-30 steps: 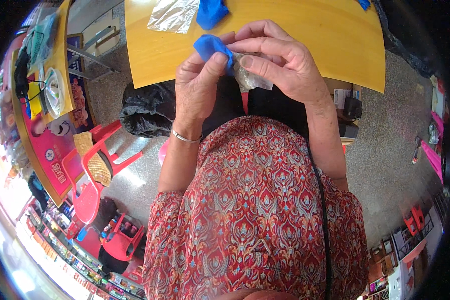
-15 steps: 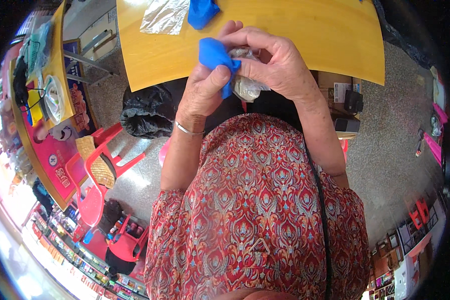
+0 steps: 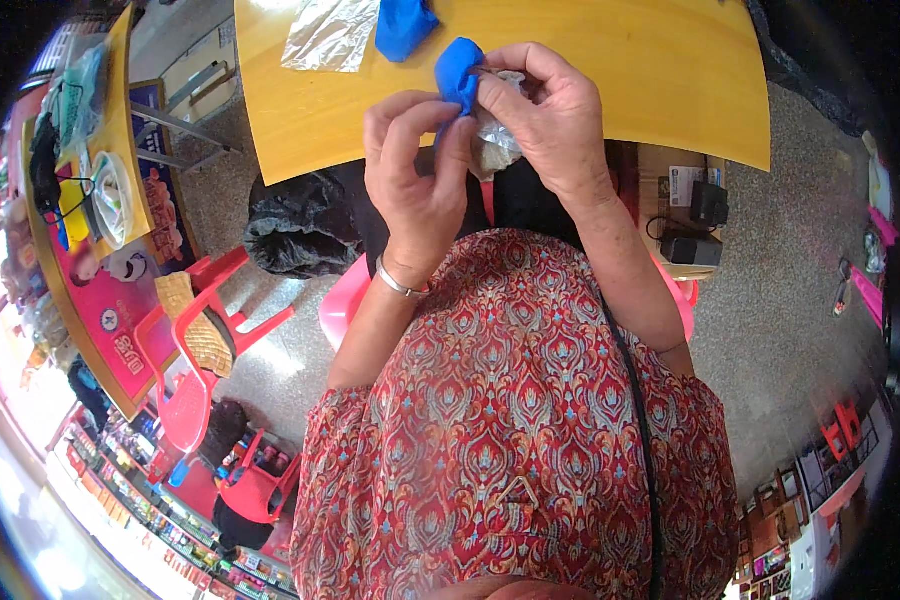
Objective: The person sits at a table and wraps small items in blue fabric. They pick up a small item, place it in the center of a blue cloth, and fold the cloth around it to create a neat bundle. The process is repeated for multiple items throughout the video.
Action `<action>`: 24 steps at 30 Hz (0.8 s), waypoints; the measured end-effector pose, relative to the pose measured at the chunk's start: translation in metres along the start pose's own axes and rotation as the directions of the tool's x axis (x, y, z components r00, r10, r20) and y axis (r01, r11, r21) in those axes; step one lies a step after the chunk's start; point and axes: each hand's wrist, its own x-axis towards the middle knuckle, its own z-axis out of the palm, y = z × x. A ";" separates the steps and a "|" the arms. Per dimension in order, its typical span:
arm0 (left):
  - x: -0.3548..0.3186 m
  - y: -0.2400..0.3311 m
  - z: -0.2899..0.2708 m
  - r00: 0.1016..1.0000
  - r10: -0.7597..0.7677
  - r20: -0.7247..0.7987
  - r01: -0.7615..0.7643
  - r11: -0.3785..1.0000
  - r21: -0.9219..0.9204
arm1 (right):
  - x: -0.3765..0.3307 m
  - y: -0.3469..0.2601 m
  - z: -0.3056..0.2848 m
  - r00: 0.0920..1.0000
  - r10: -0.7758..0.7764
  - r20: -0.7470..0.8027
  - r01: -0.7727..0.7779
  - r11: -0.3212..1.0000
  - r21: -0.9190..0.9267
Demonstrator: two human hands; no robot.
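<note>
Head camera looked straight down over a patterned red blouse (image 3: 510, 430), with both forearms rising from it toward the edge of a yellow table (image 3: 650, 90). On the left wrist sat a silver bangle (image 3: 400, 285).

Left hand (image 3: 415, 165) was curled, its fingers bent in and pinching the lower part of a blue lump (image 3: 458, 68), which looked like soft cloth or a glove; I cannot tell which. Right hand (image 3: 545, 120) was curled too, thumb and fingers closed around a crumpled clear plastic bag (image 3: 492, 140) that touched the blue lump. Both hands met just above the near table edge, pressed together around the two things, so the blue lump was held in the air over the table rim, not resting on it.

Below the table edge, to the left of the arms, a black bag (image 3: 300, 225) lay on the grey floor, and a pink plastic seat (image 3: 345, 305) showed under the blouse. To the right, a small black box with a cable (image 3: 690, 248) sat beneath the table.

Farther out on the tabletop lay a second blue piece (image 3: 405, 25) and, just beside it, a flat sheet of clear plastic (image 3: 330, 35). Well apart on the left stood red plastic chairs (image 3: 200, 340) and another yellow table (image 3: 120, 130) with clutter.
</note>
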 end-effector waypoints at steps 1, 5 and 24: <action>0.001 -0.001 0.002 0.999 -0.034 -0.011 0.034 0.999 0.006 | -0.001 0.002 0.000 0.999 -0.040 -0.027 0.038 0.997 -0.066; 0.006 0.004 0.004 0.997 0.075 -0.004 -0.072 0.971 0.227 | -0.001 0.001 -0.002 0.993 -0.093 -0.072 0.069 0.956 -0.285; 0.005 -0.010 0.001 0.725 -0.477 0.497 0.640 0.201 -0.741 | -0.010 -0.010 -0.006 0.994 -0.104 0.042 0.109 0.984 -0.139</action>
